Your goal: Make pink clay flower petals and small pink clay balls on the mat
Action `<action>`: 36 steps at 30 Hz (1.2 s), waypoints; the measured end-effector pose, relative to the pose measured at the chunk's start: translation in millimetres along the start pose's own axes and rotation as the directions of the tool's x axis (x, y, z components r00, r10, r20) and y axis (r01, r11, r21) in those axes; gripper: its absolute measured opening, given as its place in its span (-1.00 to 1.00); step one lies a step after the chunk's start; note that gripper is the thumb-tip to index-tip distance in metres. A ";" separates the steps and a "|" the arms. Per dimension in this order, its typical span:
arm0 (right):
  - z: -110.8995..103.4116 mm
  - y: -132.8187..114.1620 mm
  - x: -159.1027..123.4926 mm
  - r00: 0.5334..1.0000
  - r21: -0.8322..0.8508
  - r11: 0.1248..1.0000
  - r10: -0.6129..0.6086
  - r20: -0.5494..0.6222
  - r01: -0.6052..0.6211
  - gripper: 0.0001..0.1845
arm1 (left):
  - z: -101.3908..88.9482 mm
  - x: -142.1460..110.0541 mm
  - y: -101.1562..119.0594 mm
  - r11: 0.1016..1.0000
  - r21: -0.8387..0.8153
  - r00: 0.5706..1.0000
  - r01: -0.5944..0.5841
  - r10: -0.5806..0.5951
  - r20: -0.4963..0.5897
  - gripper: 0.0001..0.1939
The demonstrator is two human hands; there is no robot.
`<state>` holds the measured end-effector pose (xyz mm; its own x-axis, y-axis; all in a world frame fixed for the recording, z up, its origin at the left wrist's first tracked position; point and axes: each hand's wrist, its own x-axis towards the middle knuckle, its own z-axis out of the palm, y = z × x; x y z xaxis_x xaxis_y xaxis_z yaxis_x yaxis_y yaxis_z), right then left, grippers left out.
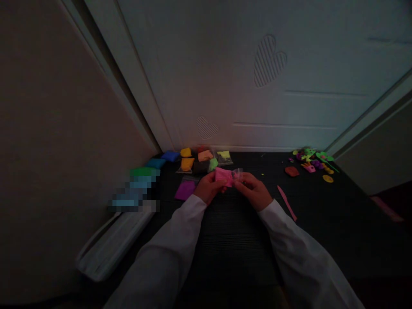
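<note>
Between my two hands is a small clear bag of pink modelling clay [222, 176], held just above the dark table [225, 240]. My left hand [208, 188] is closed on the bag's filled left end, thumb on the front. The clear, crumpled right end is pinched by the fingers of my right hand [255, 191]. A purple clay packet [186, 189] lies left of my left hand. To the right of my right hand lies a pink plastic knife [286, 203].
Several clay packets, including an orange one [187, 164] and a blue one [170, 156], lie along the back left. A pale elongated case [117, 242] sits at the left edge. Small coloured clay pieces [310, 161] and a reddish lump [292, 171] lie at the back right.
</note>
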<state>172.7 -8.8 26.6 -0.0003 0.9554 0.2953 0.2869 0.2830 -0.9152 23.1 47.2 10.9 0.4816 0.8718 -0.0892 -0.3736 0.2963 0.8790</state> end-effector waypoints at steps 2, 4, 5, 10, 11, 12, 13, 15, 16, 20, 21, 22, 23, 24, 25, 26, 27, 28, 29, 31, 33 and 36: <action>2.2 3.3 0.6 1.000 0.000 1.000 0.019 -0.001 -0.019 -0.82 | -1.4 1.0 -2.2 0.997 0.070 1.000 -0.024 0.025 -0.011 -0.69; 3.2 4.8 1.3 1.000 0.011 0.999 0.031 0.007 -0.031 -0.85 | -3.7 2.1 -4.6 0.989 0.142 0.999 -0.048 0.051 -0.015 -0.69; 3.4 5.0 1.6 0.999 0.023 0.999 0.036 0.009 -0.036 -0.86 | -4.8 2.6 -5.6 0.983 0.174 0.998 -0.059 0.062 -0.011 -0.69; 4.0 3.0 2.6 0.998 0.086 0.995 0.058 0.020 -0.060 -0.87 | -5.3 2.7 -6.1 0.962 0.239 0.991 -0.135 0.135 0.013 -0.59; 4.3 2.8 2.7 0.998 0.100 0.993 0.062 0.019 -0.063 -0.86 | -4.3 2.2 -5.5 0.958 0.241 0.988 -0.155 0.156 0.015 -0.54; 4.8 2.7 2.7 0.998 0.114 0.991 0.067 0.015 -0.069 -0.85 | -3.1 1.6 -4.9 0.954 0.244 0.984 -0.173 0.175 0.016 -0.50; 5.4 2.9 2.8 0.997 0.127 0.989 0.074 0.006 -0.074 -0.85 | -1.9 1.0 -4.4 0.950 0.247 0.982 -0.189 0.190 0.018 -0.48; 6.6 4.1 3.0 0.995 0.137 0.986 0.094 -0.017 -0.091 -0.86 | 0.0 -0.2 -3.9 0.946 0.255 0.979 -0.203 0.203 0.024 -0.50; 7.2 4.8 3.1 0.993 0.135 0.985 0.110 -0.031 -0.105 -0.86 | 0.6 -0.7 -4.1 0.945 0.256 0.979 -0.202 0.201 0.030 -0.53; 8.7 5.9 3.4 0.980 0.137 0.975 0.185 -0.069 -0.174 -0.84 | 1.3 -1.7 -6.3 0.957 0.226 0.983 -0.182 0.172 0.063 -0.61; 8.7 5.3 3.3 0.978 0.140 0.973 0.194 -0.072 -0.183 -0.84 | 1.3 -1.8 -6.8 0.962 0.211 0.984 -0.173 0.164 0.063 -0.63; 8.6 4.3 3.2 0.978 0.139 0.973 0.195 -0.068 -0.184 -0.84 | 1.3 -1.8 -7.2 0.966 0.198 0.986 -0.165 0.156 0.058 -0.65; 8.3 3.1 3.0 0.980 0.135 0.974 0.189 -0.061 -0.180 -0.84 | 1.4 -1.9 -7.4 0.969 0.193 0.988 -0.155 0.148 0.049 -0.67; 7.9 1.9 2.9 0.982 0.129 0.977 0.181 -0.053 -0.173 -0.85 | 1.5 -1.8 -7.5 0.969 0.197 0.989 -0.146 0.141 0.037 -0.68; 7.4 0.8 2.7 0.984 0.123 0.978 0.173 -0.046 -0.166 -0.86 | 1.6 -1.8 -7.4 0.967 0.211 0.990 -0.139 0.137 0.024 -0.69; 6.9 0.0 2.6 0.985 0.118 0.980 0.167 -0.039 -0.161 -0.87 | 1.7 -1.8 -7.2 0.964 0.229 0.991 -0.136 0.137 0.013 -0.68; 6.4 -0.6 2.5 0.986 0.116 0.980 0.164 -0.034 -0.159 -0.88 | 1.8 -1.7 -7.0 0.960 0.246 0.990 -0.136 0.139 0.005 -0.68; 6.0 -1.0 2.5 0.986 0.118 0.980 0.164 -0.031 -0.159 -0.88 | 1.8 -1.6 -6.7 0.957 0.257 0.990 -0.138 0.143 0.000 -0.68; 5.8 -1.1 2.5 0.986 0.122 0.979 0.166 -0.026 -0.161 -0.88 | 1.9 -1.6 -6.4 0.954 0.262 0.989 -0.143 0.149 -0.002 -0.67; 5.8 -0.5 2.6 0.985 0.150 0.974 0.174 -0.018 -0.169 -0.88 | 2.3 -1.7 -5.8 0.953 0.261 0.987 -0.153 0.159 -0.004 -0.66; 6.3 1.2 2.9 0.980 0.202 0.961 0.197 -0.011 -0.190 -0.87 | 3.1 -2.2 -5.4 0.951 0.264 0.986 -0.158 0.165 -0.005 -0.66; 6.8 5.9 3.3 0.972 0.260 0.938 0.233 0.016 -0.229 -0.85 | 4.7 -3.3 -5.2 0.934 0.310 0.981 -0.179 0.193 -0.014 -0.68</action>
<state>167.9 -3.4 20.4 0.0515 0.9963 0.0693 0.0200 0.0683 -0.9975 27.2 40.9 8.8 0.3897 0.9179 0.0753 -0.1892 -0.0002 0.9819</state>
